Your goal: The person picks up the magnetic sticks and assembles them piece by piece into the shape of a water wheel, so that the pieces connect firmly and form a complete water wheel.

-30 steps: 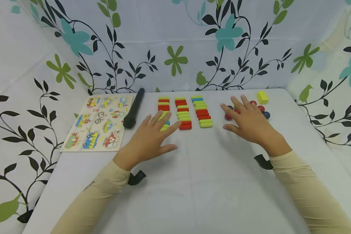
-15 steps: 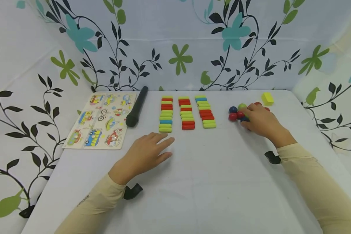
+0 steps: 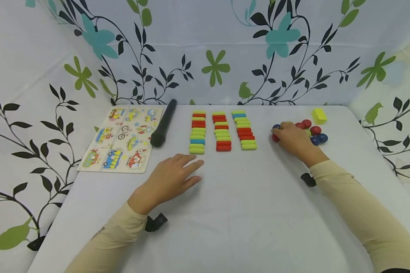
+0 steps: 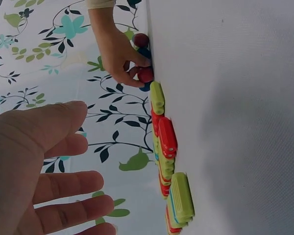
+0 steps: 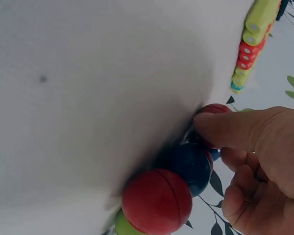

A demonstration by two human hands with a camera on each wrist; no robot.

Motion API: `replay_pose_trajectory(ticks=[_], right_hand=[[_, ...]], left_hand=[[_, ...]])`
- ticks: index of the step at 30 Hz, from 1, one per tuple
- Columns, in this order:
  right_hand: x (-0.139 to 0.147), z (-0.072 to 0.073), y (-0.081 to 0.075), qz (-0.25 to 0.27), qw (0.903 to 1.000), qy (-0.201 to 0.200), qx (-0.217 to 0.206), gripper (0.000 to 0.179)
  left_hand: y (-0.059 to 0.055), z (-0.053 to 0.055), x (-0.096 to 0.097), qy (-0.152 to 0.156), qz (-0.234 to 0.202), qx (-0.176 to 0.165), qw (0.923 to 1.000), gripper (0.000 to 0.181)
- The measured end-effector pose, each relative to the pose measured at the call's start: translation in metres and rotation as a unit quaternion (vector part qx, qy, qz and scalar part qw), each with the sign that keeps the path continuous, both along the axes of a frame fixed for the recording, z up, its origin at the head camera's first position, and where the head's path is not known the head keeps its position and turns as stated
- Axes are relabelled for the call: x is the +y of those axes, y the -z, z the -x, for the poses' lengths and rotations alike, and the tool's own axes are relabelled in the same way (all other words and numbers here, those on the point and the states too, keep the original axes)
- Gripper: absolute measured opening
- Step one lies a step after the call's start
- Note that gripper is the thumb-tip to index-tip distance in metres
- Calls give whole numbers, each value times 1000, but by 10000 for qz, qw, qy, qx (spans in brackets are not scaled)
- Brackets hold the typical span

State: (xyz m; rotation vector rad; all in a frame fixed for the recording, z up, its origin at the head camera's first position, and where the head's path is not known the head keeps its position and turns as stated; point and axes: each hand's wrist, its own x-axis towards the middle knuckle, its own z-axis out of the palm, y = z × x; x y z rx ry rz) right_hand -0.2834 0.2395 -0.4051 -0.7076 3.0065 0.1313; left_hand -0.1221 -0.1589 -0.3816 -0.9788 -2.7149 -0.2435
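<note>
At the right of the head view, my right hand (image 3: 295, 140) reaches down into a cluster of small balls. In the right wrist view its thumb presses a red ball (image 5: 215, 109), with the other fingers curled at the far side, pinching it. A blue ball (image 5: 188, 166), a larger-looking red ball (image 5: 158, 201) and a green ball (image 5: 127, 226) lie beside it. My left hand (image 3: 167, 182) hovers low over the white table, fingers relaxed and apart, holding nothing. Just beyond its fingertips stands the nearest column of coloured sticks (image 3: 197, 132).
Two more columns, the middle sticks (image 3: 221, 132) and right-hand sticks (image 3: 245, 131), lie alongside. A black microphone (image 3: 164, 123) rests against a wooden picture puzzle board (image 3: 102, 151) at left. Behind the balls sits a yellow block (image 3: 319, 116). A patterned cloth (image 3: 177, 38) hangs behind.
Both hands drew back from being spread over the sticks and balls. The right hand lowered into the balls, then shifted left onto the red ball, uncovering balls on the right. The view turned slightly left.
</note>
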Motion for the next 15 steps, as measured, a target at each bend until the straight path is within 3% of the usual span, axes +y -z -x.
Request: replay_pose_trajectory(ticks=[6, 15], right_hand=[[-7, -21, -5, 300, 9994, -128, 92, 43], [-56, -88, -7, 1026, 9870, -1172, -393, 42]], left_hand=[[-3, 8, 5, -38, -68, -55, 10000, 45], [-5, 33, 21, -302, 37, -394, 9988, 39]])
